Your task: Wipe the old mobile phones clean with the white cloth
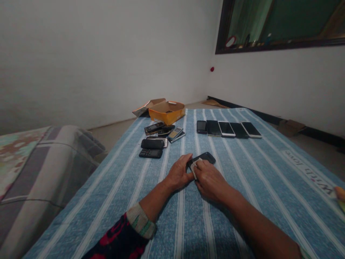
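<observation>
A dark mobile phone (207,157) lies at a slant on the striped blue tablecloth (172,201). My left hand (179,172) is closed around its left end, thumb near and fingers on the far side. My right hand (210,178) pinches a pale, folded cloth (194,167) and presses it against the phone. Both hands hide part of the phone and cloth. Beyond them, to the left, is a loose group of phones, including a black keypad phone (151,153) and a silver keypad phone (175,133).
Several phones lie in a row at the back right, among them a white-framed phone (251,129). An open yellow box (167,113) stands at the far left edge. A covered piece of furniture (45,169) is on the left. An orange object (340,194) sits at the right edge.
</observation>
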Available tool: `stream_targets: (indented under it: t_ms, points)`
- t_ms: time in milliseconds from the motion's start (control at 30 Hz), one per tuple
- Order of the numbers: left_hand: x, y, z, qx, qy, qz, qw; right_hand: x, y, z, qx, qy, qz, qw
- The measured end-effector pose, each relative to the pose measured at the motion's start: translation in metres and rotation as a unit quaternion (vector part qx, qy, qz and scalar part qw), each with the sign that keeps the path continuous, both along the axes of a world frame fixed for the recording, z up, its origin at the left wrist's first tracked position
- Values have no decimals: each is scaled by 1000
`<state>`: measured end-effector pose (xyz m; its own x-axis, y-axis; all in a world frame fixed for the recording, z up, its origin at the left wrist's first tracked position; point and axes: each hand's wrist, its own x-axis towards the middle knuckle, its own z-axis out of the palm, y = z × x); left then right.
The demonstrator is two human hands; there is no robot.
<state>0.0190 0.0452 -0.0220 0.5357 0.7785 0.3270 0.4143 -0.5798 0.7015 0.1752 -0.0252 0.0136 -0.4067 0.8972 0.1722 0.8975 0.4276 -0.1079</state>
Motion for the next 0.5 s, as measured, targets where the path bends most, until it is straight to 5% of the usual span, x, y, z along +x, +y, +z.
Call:
stream_targets:
  t_ms: [500]
  points:
    - [-3,2,2,-13,-13,-20,1000,1,12,-7,31,-17,8,999]
